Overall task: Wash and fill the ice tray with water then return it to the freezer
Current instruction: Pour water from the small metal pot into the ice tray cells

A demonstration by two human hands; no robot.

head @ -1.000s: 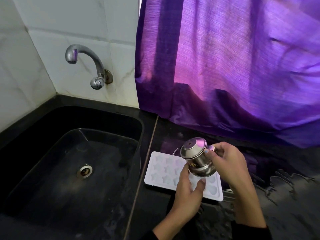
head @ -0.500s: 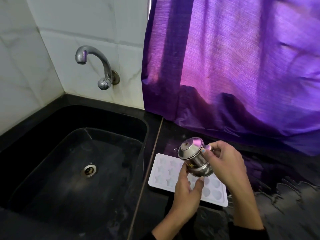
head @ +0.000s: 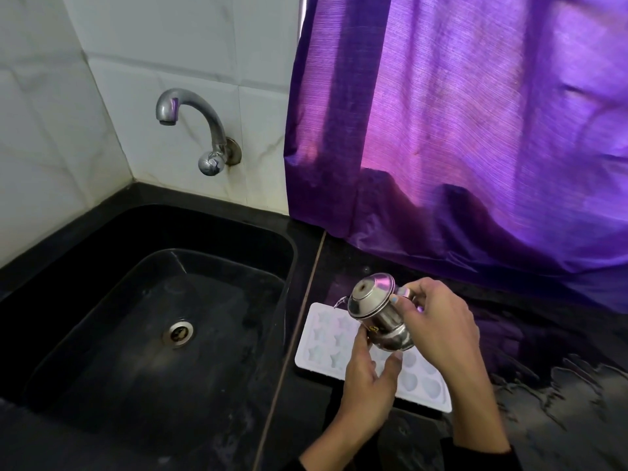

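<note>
A white ice tray [head: 326, 338] with star and heart moulds lies flat on the black counter, just right of the sink. Above it a small steel lidded pot [head: 377, 314] is tilted to the left, and a thin stream of water runs from its spout into the tray's far left corner. My right hand [head: 438, 321] grips the pot's handle from the right. My left hand [head: 367, 375] supports the pot's underside with thumb and fingers, and it hides the middle of the tray.
A black sink [head: 153, 334] with a steel drain [head: 178, 332] fills the left. A chrome tap [head: 193, 127] juts from the white tiled wall, not running. A purple curtain [head: 458, 130] hangs behind the counter. Water is pooled on the counter [head: 560, 402] at right.
The view has shifted so that everything sits further right and lower in frame. Both hands keep the pot tilted over the tray, still pouring.
</note>
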